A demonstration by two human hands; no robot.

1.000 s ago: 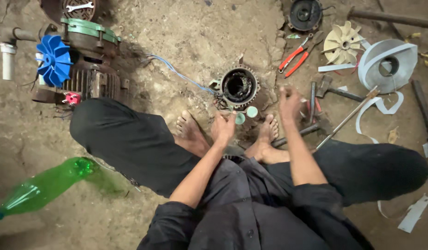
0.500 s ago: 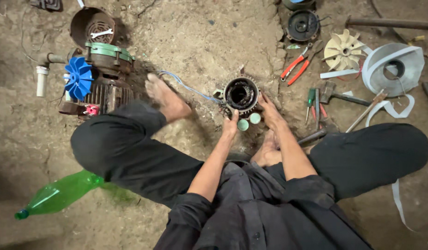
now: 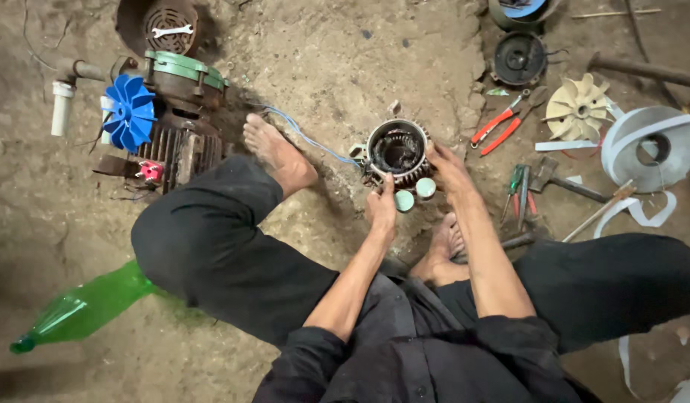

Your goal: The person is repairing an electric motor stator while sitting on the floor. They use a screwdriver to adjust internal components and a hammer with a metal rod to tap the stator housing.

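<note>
A round motor stator (image 3: 396, 151) with copper windings stands on the dirt floor between my feet. My left hand (image 3: 381, 205) grips its near rim, fingers curled on the edge. My right hand (image 3: 447, 166) holds its right side. Two small pale green caps (image 3: 414, 194) lie just below the stator, between my hands. A blue wire (image 3: 308, 138) runs from the stator's left side toward a motor at the upper left. My left foot (image 3: 276, 151) is stretched out left of the stator; my right foot (image 3: 440, 246) is tucked under my right forearm.
A motor with a blue fan (image 3: 130, 112) and green housing sits at upper left beside a white pipe (image 3: 60, 108). Red pliers (image 3: 498, 127), screwdrivers (image 3: 519, 190), a hammer (image 3: 561, 181), a cream fan (image 3: 576, 110), a grey cover (image 3: 647, 145) lie right. A green bottle (image 3: 84, 306) lies lower left.
My left leg has swung out to the left, foot now beside the motor. Both hands have moved up from my feet onto the stator and gripped it.
</note>
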